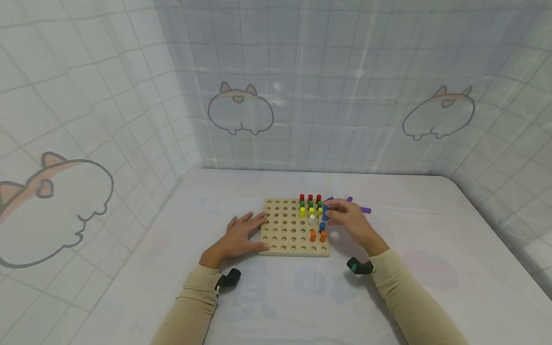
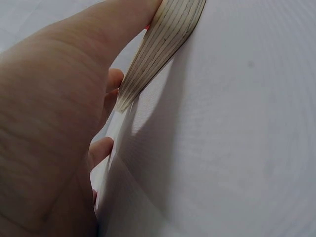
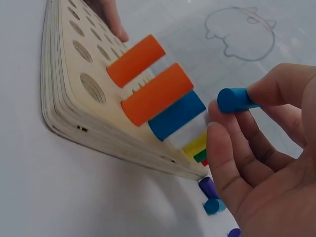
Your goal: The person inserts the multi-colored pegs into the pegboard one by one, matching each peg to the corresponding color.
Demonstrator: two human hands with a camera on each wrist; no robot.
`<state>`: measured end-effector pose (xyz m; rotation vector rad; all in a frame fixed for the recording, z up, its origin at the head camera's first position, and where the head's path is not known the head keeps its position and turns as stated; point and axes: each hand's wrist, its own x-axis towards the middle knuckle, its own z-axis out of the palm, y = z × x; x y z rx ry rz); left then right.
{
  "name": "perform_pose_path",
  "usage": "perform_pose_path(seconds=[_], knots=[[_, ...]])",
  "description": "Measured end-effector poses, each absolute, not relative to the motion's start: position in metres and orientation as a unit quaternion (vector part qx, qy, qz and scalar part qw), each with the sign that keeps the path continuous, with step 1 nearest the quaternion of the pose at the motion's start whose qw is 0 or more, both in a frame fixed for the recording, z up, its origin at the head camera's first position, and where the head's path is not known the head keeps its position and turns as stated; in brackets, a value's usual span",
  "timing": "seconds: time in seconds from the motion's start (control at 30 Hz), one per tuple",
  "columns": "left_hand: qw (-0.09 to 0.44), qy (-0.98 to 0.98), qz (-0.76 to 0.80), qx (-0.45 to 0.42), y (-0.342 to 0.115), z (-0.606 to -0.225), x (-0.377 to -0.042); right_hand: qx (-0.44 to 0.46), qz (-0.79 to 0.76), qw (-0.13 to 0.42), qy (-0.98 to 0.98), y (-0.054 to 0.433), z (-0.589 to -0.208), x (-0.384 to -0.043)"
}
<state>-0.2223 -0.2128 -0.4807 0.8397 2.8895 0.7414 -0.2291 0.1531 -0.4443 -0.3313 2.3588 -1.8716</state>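
Observation:
A square wooden pegboard (image 1: 279, 243) with rows of round holes lies on the table. My left hand (image 1: 239, 237) rests at its left side, fingers spread, thumb on the near left corner. The board's layered edge (image 2: 160, 47) shows beside that thumb in the left wrist view. My right hand (image 1: 351, 221) pinches a blue peg (image 3: 234, 100) between thumb and fingertips, above the board's right side. Standing in the board are red pegs (image 1: 302, 197), green pegs (image 1: 302, 204), yellow pegs (image 1: 302, 212), white pegs (image 1: 312, 220), a blue peg (image 1: 322, 227) and two orange pegs (image 3: 158, 94).
Several purple pegs (image 1: 365, 210) lie on the table (image 1: 302, 297) beyond the right hand. Another blue peg (image 3: 214, 206) lies beside them in the right wrist view. A tile-patterned curtain (image 1: 323, 143) with cartoon animals surrounds the table. Each wrist bears a dark device (image 1: 359, 266).

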Motion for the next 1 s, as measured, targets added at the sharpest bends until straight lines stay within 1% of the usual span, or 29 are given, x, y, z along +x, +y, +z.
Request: perform_pose_path(seconds=[0.53,1.0], knots=[[0.021,0.932,0.242,0.267,-0.211,-0.478,-0.224,-0.179,-0.573,0.026,0.799,0.14,-0.434,-0.224],[0.02,0.932,0.241,0.271,-0.212,-0.478,-0.222,-0.19,-0.516,0.018,0.835,0.134,-0.438,-0.221]])
